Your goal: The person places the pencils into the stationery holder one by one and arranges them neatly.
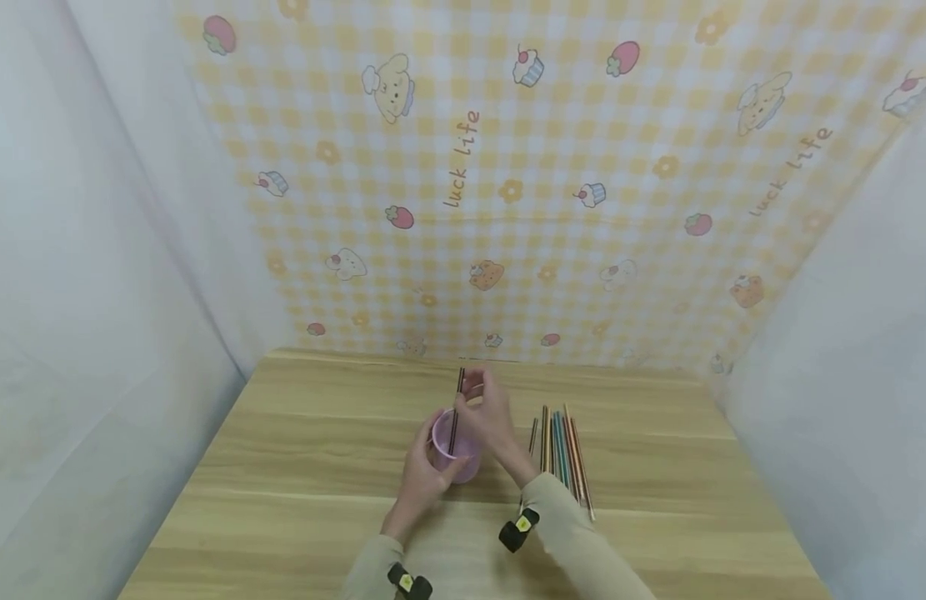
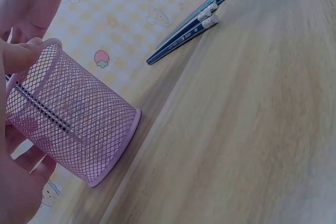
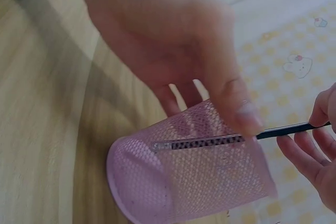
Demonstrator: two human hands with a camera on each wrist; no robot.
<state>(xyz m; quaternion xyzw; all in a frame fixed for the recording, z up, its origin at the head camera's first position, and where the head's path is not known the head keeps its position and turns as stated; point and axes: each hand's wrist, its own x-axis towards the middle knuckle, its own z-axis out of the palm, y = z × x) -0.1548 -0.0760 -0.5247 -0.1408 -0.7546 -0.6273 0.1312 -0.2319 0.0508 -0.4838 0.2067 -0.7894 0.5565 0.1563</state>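
Observation:
A pink mesh cup point(image 1: 455, 454) stands on the wooden table point(image 1: 297, 467). My left hand point(image 1: 421, 483) grips it from the left side; in the left wrist view the cup point(image 2: 73, 119) fills the left and my fingers point(image 2: 26, 56) curl on its rim. My right hand point(image 1: 488, 412) pinches a dark pencil point(image 1: 457, 408) whose lower end sits inside the cup. In the right wrist view the pencil point(image 3: 210, 141) shows through the mesh of the cup point(image 3: 194, 179), the left hand point(image 3: 173, 51) wraps it from above and the right fingertips point(image 3: 320, 124) hold the pencil's top.
Several coloured pencils point(image 1: 562, 450) lie side by side on the table right of the cup, also seen as pencils point(image 2: 194, 22) in the left wrist view. A yellow checked cloth point(image 1: 553, 183) hangs behind, with white sheets at both sides.

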